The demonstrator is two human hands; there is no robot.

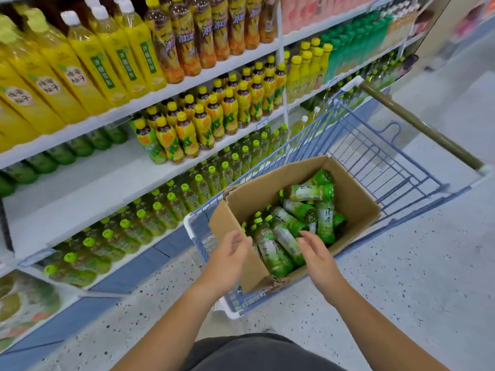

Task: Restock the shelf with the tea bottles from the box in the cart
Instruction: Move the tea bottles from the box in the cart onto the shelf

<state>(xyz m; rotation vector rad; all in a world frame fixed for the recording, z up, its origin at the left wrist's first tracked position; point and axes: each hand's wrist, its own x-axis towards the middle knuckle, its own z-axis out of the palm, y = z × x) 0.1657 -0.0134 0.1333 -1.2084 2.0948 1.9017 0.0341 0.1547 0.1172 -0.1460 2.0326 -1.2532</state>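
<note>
**Both hands open over the box of tea**

A person is standing at the end of a blue wire cart (375, 156) parked alongside the drinks shelving. A cardboard box (356, 199) is sitting in the cart's basket with its top open. The tea bottles (300, 210) are lying inside it in a loose heap on their sides, with green labels and light green caps.

The left hand (227, 259) is hovering by the box's near flap (257, 269). Its fingers are relaxed and it is gripping nothing. It is a little blurred, so I cannot tell whether it is touching the cardboard.

The right hand (317, 257) is hanging over the near end of the heap, fingers spread and loose. It is holding nothing either, and I cannot tell whether the fingertips are touching a bottle.

To the left, the white shelf (93, 188) at about waist height is showing a wide bare stretch. A row of green bottles (61, 153) is lying towards the back of it, and yellow-capped bottles (203, 121) are standing at its right end. The shelf below is carrying rows of green-capped bottles (134, 223). The one above is holding tall yellow bottles (88, 62). The cart's olive handle (417, 124) is pointing away from the person over the speckled floor (401, 277).
</note>
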